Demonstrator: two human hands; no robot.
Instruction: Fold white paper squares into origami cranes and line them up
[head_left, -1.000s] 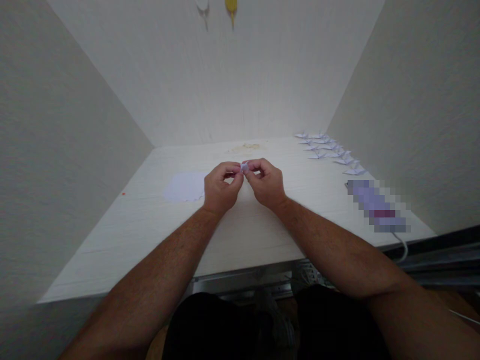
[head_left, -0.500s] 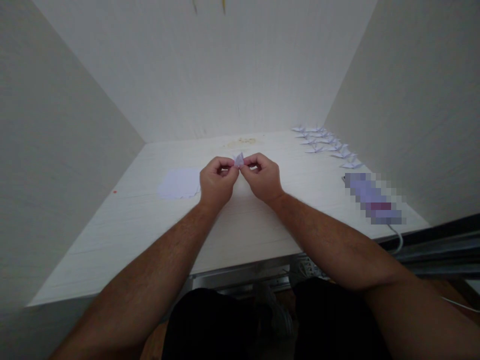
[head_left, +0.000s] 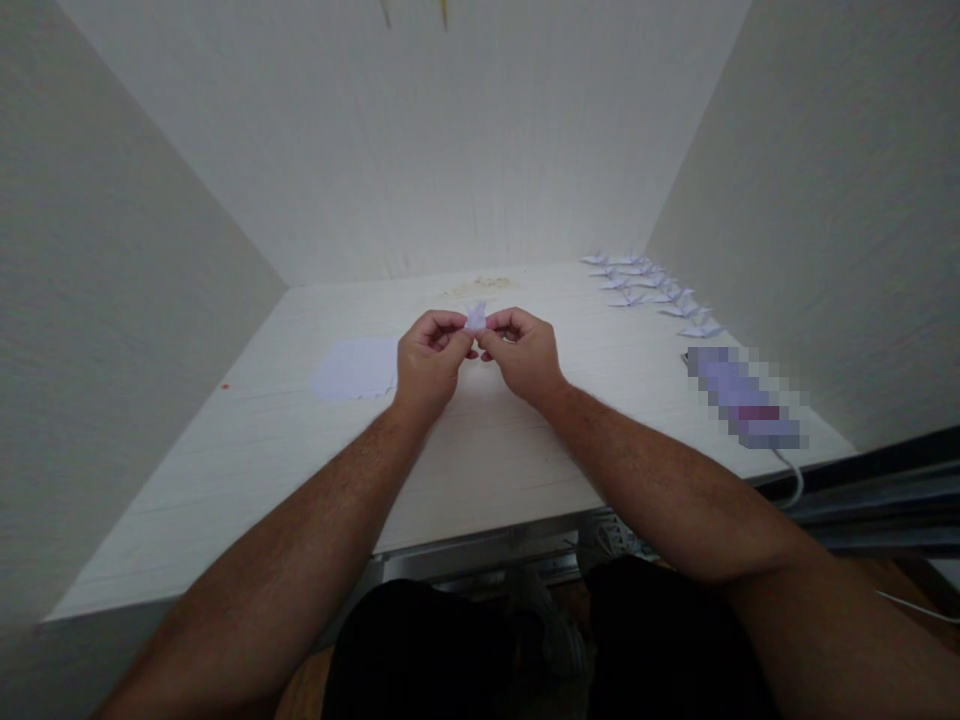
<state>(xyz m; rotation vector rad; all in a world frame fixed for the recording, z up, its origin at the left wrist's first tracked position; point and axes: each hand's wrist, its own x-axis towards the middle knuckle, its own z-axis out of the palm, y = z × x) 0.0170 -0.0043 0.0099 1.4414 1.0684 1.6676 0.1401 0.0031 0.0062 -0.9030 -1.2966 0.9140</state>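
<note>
A small folded white paper piece with pointed tips is pinched between my two hands, above the middle of the white table. My left hand grips its left side with thumb and forefinger. On its right side, my right hand holds it the same way. Fingertips cover the paper's lower edges. A stack of white paper sheets lies beside my left hand, partly hidden by it.
Several folded paper cranes stand in rows at the back right. A blurred-out phone-like object with a white cable lies near the right edge. Walls enclose the table at the back and both sides.
My fingers have shifted slightly on the folded paper, and more fingertips show below it. Both hands still hold it at about the same place.
</note>
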